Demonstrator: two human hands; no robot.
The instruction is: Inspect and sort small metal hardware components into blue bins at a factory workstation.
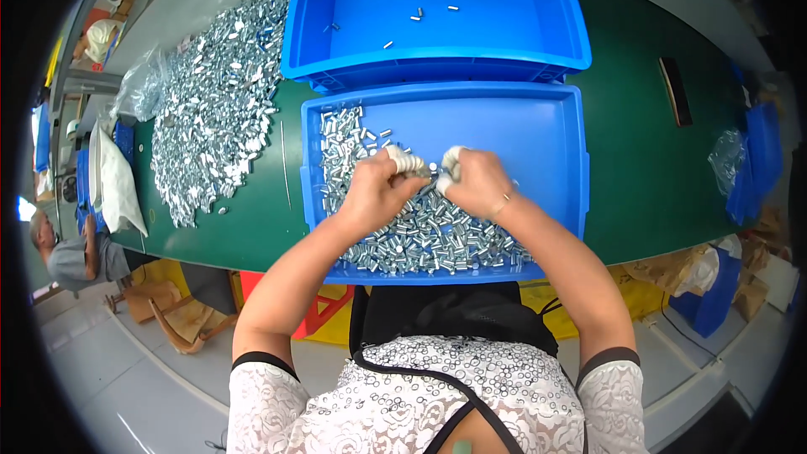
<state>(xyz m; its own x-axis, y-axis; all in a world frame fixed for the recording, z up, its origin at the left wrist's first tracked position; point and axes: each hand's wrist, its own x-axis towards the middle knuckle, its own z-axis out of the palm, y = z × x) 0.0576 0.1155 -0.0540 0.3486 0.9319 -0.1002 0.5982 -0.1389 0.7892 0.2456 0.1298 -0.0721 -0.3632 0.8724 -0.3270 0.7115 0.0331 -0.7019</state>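
Cylinders (429,240), small, shiny, silvery, perhaps hollow

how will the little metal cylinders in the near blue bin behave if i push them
The cylinders would probably roll where they have room, being round-sided and many lying on their sides. In the crowded part of the near bin, they may jam against neighbours instead. They're likely stiff and perhaps slippery, given their shiny metallic surfaces.

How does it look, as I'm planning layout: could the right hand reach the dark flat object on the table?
Probably yes, stretching: only the tray wall and green table lie between the right hand and dark object.
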